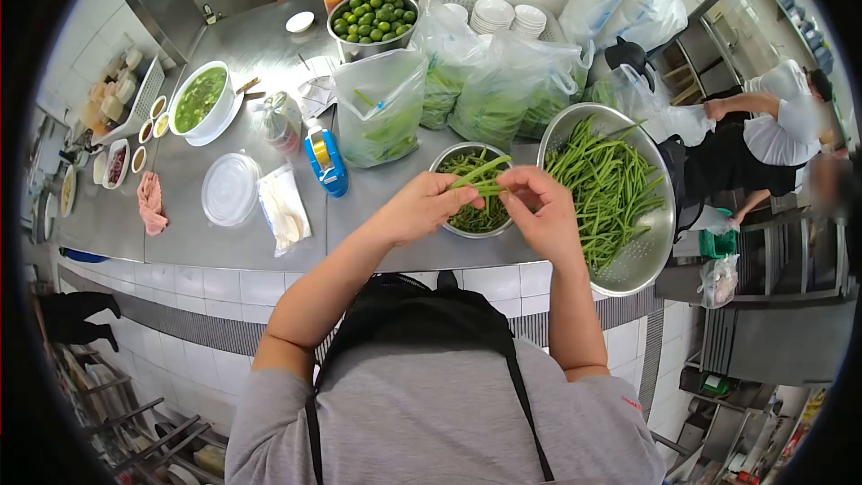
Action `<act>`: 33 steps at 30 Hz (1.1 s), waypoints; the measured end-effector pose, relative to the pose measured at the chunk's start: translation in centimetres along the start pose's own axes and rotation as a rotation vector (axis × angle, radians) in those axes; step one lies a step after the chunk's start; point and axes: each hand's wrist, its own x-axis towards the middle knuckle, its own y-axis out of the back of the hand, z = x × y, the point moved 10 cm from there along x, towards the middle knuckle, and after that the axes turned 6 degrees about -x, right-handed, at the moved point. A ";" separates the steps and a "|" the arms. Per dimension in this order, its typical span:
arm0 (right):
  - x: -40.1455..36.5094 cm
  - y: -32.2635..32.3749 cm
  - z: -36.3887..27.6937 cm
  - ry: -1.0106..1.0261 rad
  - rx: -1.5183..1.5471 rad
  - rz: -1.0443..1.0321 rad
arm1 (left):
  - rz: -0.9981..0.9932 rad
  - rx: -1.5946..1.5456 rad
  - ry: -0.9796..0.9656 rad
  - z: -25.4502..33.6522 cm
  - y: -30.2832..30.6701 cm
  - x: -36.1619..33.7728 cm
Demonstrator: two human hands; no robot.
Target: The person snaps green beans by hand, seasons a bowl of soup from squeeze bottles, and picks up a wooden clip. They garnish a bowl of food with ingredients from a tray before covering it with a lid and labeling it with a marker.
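Observation:
Several green beans (483, 172) are gripped in my left hand (424, 208), pointing right. My right hand (544, 212) pinches at the right end of these beans with thumb and forefinger. Both hands hover over a small steel bowl (473, 232) that holds short green bits (467, 216), partly hidden by my hands. Just right of my right hand, a large steel colander (663, 224) is heaped with long green beans (600, 181).
Plastic bags of greens (382, 112) stand behind the bowl. A pot of limes (373, 20), a blue tape dispenser (325, 160), a clear lid (231, 190) and a white bowl of green soup (201, 101) are on the steel counter (184, 224). A co-worker (768, 126) is at the right.

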 end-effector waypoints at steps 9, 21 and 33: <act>-0.6 -1.6 -6.0 0.343 -0.540 -0.030 | 0.067 0.682 -0.311 4.1 0.8 -2.0; -1.2 -3.5 -4.9 0.338 -0.241 -0.054 | -0.137 0.600 -0.190 4.7 -0.2 -3.5; -0.5 -2.5 1.8 0.271 -0.712 0.342 | 0.123 -0.536 -0.222 0.6 4.2 1.3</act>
